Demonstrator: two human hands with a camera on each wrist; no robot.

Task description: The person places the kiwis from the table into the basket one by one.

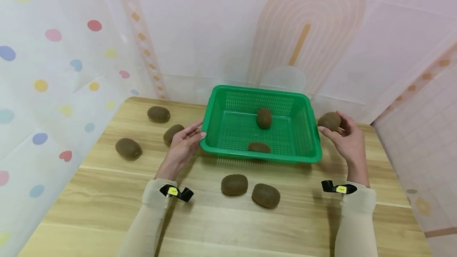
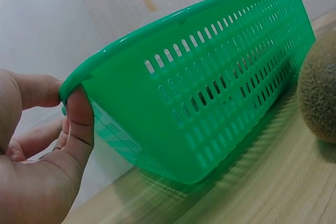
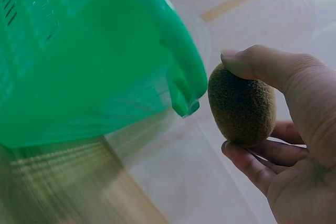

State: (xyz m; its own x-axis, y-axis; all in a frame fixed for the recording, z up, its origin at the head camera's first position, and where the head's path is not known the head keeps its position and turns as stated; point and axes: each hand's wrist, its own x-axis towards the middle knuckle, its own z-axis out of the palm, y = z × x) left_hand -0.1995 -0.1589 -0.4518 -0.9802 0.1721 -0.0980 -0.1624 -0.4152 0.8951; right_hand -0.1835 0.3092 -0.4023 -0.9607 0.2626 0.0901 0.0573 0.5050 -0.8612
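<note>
A green plastic basket [image 1: 214, 98] with slotted walls stands at the back of the table, two kiwis in it: one kiwi [image 1: 264, 118] toward its back wall and another kiwi [image 1: 259, 147] partly hidden by the front rim. My left hand [image 1: 183, 146] pinches the basket's left rim between thumb and fingers; the left wrist view shows the thumb [image 2: 80, 124] against the wall under the rim. Just outside the right rim, my right hand [image 1: 348, 140] holds a kiwi [image 3: 242, 107] between thumb and fingertips, level with the basket's edge.
Two kiwis lie in front of the basket, a left one [image 1: 234, 185] and a right one [image 1: 265, 196]. Left of it are three more: a back kiwi [image 1: 158, 114], a front kiwi [image 1: 128, 148] and a kiwi [image 1: 173, 135] beside my left hand. A patterned cloth [image 1: 200, 31] hangs behind the table [image 1: 207, 225].
</note>
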